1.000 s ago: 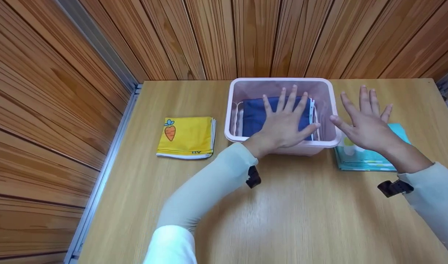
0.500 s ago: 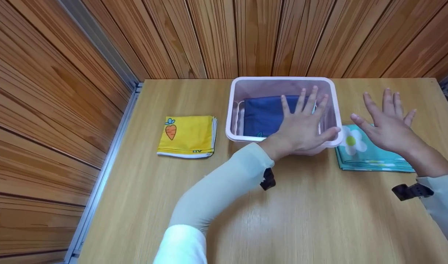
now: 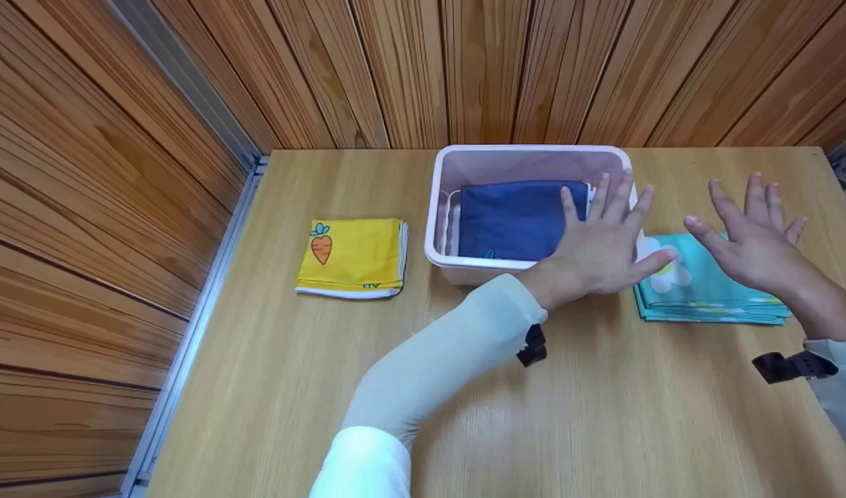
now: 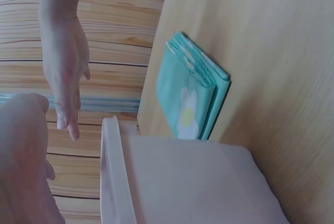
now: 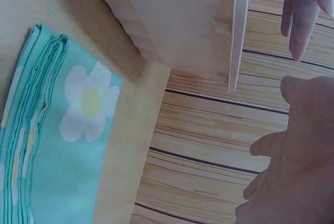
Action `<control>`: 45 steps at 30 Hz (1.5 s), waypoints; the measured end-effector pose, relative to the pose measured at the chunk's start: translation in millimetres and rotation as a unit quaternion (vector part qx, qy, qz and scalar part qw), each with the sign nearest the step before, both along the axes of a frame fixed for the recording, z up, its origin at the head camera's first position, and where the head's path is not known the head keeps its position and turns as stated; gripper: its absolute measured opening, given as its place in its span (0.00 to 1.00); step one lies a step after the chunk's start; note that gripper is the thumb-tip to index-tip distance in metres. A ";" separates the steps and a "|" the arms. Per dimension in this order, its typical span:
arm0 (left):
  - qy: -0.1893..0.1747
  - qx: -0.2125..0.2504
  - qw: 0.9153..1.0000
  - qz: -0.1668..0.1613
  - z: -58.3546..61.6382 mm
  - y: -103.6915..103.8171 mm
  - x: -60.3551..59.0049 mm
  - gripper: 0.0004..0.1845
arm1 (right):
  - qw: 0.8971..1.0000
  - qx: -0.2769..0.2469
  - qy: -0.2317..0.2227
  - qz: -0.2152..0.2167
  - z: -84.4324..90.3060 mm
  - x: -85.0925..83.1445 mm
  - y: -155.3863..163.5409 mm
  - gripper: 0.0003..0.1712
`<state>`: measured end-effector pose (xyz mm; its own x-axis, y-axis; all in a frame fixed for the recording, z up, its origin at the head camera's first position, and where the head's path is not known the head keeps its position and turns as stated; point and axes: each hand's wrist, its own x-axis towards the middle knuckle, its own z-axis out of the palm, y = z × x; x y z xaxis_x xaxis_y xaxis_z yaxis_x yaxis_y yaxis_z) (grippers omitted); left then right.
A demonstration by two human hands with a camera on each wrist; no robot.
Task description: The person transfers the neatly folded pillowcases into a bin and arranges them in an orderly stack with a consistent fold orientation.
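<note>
My left hand (image 3: 599, 249) is spread flat above the front right corner of a pale pink plastic bin (image 3: 481, 273), palm down and holding nothing. Inside the bin lies a folded navy blue cloth (image 3: 509, 218), partly covered by that hand in the head view. To the right, my right hand (image 3: 758, 245) hovers with fingers spread over a folded turquoise cloth (image 3: 713, 287) with a white daisy print. Both wrist views show the hands raised above this cloth and the bin's rim. Left of the bin rests a folded yellow cloth (image 3: 353, 256) with a carrot print.
The bin and cloths stand on a light wooden table (image 3: 270, 401). A wood-plank wall (image 3: 423, 76) closes off the back, and another plank wall (image 3: 84, 228) with a metal strip (image 3: 208, 263) runs along the left side.
Both hands have shifted to the right, the left one from over the navy cloth to the bin's right corner. Bin and cloths stay where they were.
</note>
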<state>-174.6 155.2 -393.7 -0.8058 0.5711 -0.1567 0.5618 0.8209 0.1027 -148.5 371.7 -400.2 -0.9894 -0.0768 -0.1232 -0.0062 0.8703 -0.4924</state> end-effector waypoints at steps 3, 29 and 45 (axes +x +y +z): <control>0.003 -0.008 1.000 -0.003 -0.1 7.3 2.0 0.48 | 1.000 -0.005 -0.003 -0.007 -1.7 1.8 5.7 0.48; -0.004 -0.026 0.997 -0.072 6.6 60.5 41.5 0.46 | 0.995 -0.025 -0.042 -0.082 -18.6 13.9 59.6 0.46; -0.049 -0.025 0.995 -0.085 -25.9 90.5 63.0 0.46 | 0.990 -0.030 -0.078 -0.116 -45.3 19.4 81.2 0.49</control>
<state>-111.6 245.7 -419.6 -0.6777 0.6873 -0.2616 0.6822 0.7204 0.1252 -129.1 452.9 -445.5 -0.9506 0.1391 -0.2776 0.2709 0.8083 -0.5228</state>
